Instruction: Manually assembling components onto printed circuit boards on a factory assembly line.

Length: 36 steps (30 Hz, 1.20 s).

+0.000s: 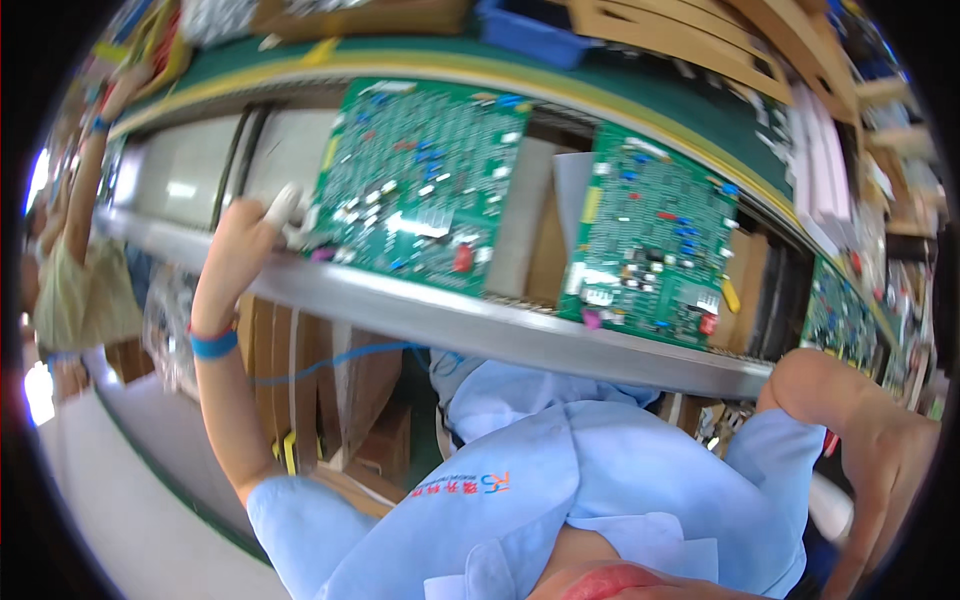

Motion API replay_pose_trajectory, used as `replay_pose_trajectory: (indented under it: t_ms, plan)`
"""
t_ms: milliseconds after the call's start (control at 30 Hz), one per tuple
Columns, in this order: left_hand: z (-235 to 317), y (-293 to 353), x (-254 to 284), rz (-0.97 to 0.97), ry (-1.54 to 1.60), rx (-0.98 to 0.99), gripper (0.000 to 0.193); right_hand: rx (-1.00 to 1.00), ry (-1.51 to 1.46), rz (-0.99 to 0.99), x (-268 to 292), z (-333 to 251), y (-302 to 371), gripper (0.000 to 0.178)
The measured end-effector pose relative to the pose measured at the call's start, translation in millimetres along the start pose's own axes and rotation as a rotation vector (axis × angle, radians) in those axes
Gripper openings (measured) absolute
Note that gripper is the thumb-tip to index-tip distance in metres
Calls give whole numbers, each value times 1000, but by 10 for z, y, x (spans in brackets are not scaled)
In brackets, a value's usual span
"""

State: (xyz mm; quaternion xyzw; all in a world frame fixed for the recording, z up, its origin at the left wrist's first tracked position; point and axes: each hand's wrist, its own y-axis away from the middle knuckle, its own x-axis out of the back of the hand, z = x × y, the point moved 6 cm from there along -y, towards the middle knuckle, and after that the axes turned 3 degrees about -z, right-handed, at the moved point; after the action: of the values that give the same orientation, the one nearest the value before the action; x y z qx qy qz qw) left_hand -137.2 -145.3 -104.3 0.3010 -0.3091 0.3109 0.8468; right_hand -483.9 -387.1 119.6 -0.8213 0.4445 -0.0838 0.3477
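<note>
A large green circuit board (415,190), crowded with white, blue and red parts, lies across the rails of a conveyor in front of me. At its left edge is my left hand (245,235), with white covers on the fingertips and a blue band on the wrist. Its fingers are closed against the edge of that board. My right arm bends up at the right rim of the picture. There my right hand (890,450) looks large and close, smeared and partly cut off, so its fingers cannot be made out. It is apart from the boards.
A second green circuit board (655,240) lies on the rails further right, and a third board (838,315) beyond it. The metal front rail (430,315) runs along my body. Behind the line are a blue bin (535,35) and cardboard trays (680,40). Another person's arm (88,185) reaches up at far left.
</note>
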Motion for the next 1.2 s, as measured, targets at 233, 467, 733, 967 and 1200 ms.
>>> replay_pose_trajectory:
  t_ms: [233, 467, 733, 967, 1200]
  plan:
    - [50, -71, -112, -23, -41, -46, 47, 116, 83, 163, -233, -514, 325, 34]
    - [231, -133, -37, -14, -223, -57, 51, -158, 1259, 688, 263, -1226, 1333, 7]
    - [472, -107, 76, 75, -500, -131, 39, -1011, 2030, 987, 2508, -1473, 3220, 36]
    - [1174, -446, 841, 345, -586, -329, 42, -895, 1920, 1001, 2667, -1494, 3593, 43]
    - [1801, -1606, 745, 510, -521, -478, 27, -921, 1944, 919, 2716, -1489, 3510, 38]
